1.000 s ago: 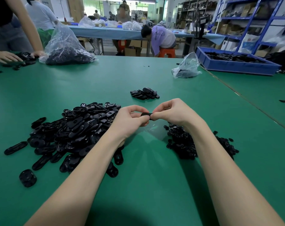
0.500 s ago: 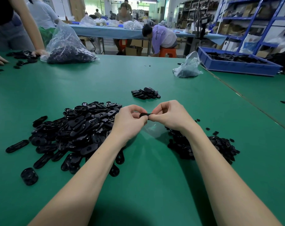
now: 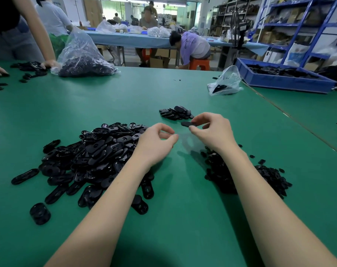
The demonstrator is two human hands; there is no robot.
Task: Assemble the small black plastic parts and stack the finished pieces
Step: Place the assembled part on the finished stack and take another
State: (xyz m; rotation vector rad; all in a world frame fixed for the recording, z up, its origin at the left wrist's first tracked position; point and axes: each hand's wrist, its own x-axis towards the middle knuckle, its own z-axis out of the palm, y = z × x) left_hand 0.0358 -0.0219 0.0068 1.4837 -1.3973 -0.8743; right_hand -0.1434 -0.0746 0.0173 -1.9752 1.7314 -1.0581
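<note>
My right hand (image 3: pixel 213 132) pinches a flat black oval piece (image 3: pixel 187 123) between thumb and fingers, just in front of a small heap of finished black pieces (image 3: pixel 175 113). My left hand (image 3: pixel 156 143) hovers beside it with loosely curled fingers and nothing in it. A large pile of black oval shells (image 3: pixel 90 157) lies to the left under my left forearm. A smaller pile of tiny black parts (image 3: pixel 267 176) lies to the right, partly hidden by my right forearm.
The green table (image 3: pixel 183 218) carries a clear bag of black parts (image 3: pixel 83 60) at the back left and a smaller bag (image 3: pixel 226 82) at the back right. A blue bin (image 3: pixel 283 83) stands on the adjoining table. Another person's hands (image 3: pixel 48 63) work at the far left.
My hands have come apart. The left hand let go of the piece, and the right hand carried it forward toward the small heap.
</note>
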